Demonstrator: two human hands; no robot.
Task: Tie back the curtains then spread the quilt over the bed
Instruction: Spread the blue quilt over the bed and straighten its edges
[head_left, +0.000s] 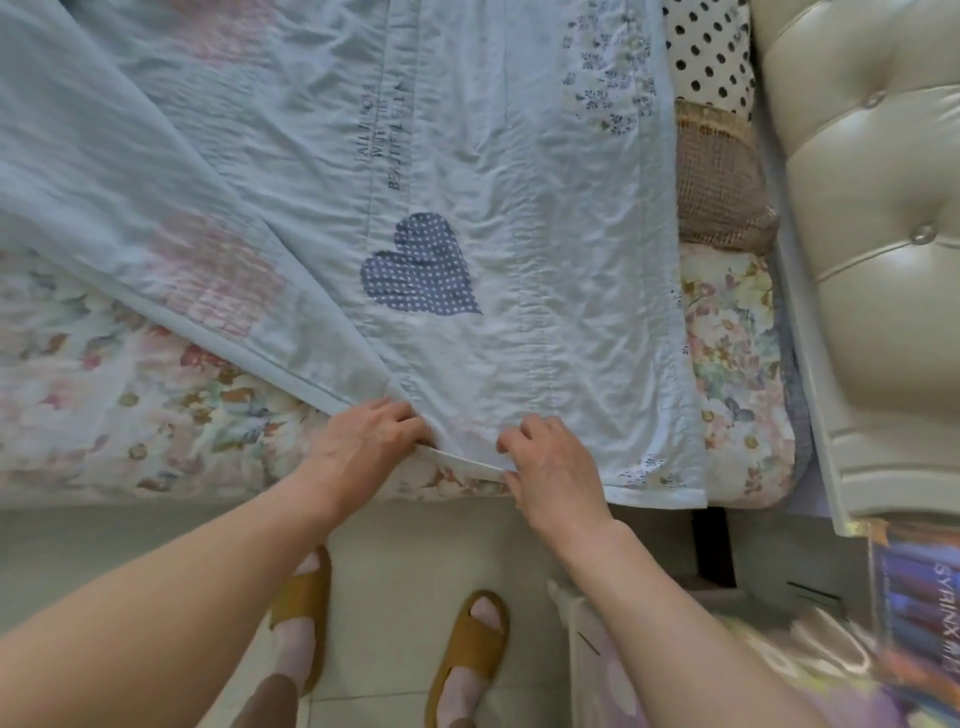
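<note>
A pale blue quilt (545, 249) with a dotted dark-blue heart patch lies partly spread on the bed, over a floral sheet (104, 415). Its left part is folded back in a diagonal flap (156, 218). At the bed's near edge my left hand (363, 436) grips the quilt's hem where the fold meets the edge. My right hand (550, 467) pinches the same hem a little to the right. No curtains are in view.
A tufted cream headboard (857, 208) stands at the right. Beside it lie a polka-dot pillow (706, 52) and a woven brown pillow (717, 187). A nightstand with a box (914, 613) sits at lower right. My slippered feet stand on the tiled floor (405, 561).
</note>
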